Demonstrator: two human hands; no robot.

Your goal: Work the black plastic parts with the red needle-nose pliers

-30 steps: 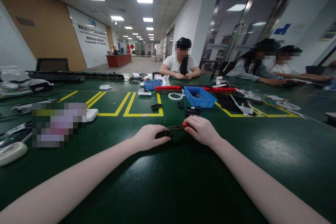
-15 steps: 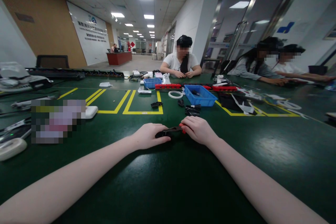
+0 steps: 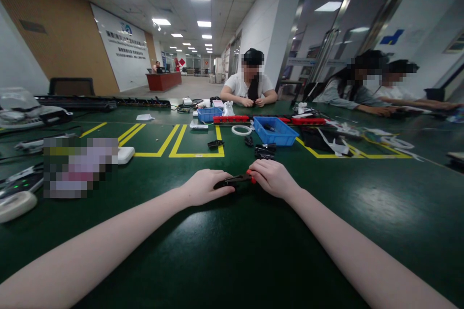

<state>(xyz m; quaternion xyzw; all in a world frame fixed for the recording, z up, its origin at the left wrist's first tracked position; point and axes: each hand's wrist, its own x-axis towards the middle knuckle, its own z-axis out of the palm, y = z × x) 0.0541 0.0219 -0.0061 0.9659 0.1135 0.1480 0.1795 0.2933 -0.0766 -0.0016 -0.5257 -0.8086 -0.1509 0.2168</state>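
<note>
My right hand (image 3: 271,176) is closed round the red handles of a pair of pliers (image 3: 239,179). The dark jaws point left and reach a small black part (image 3: 222,184), which my left hand (image 3: 206,187) grips between thumb and fingers. Whether the jaws are closed on the part is too small to tell. Both hands are just above the green table (image 3: 232,251). Beyond them lie several black pieces (image 3: 265,151) and a single black piece (image 3: 216,144).
Past the black pieces are a blue bin (image 3: 277,135), a white tape roll (image 3: 241,130) and red strips (image 3: 231,119). A white case (image 3: 125,155) and devices are at the left. A person (image 3: 249,82) sits opposite; two more sit at the right.
The view has shifted very slightly. Both hands and the pliers hold nearly the same position.
</note>
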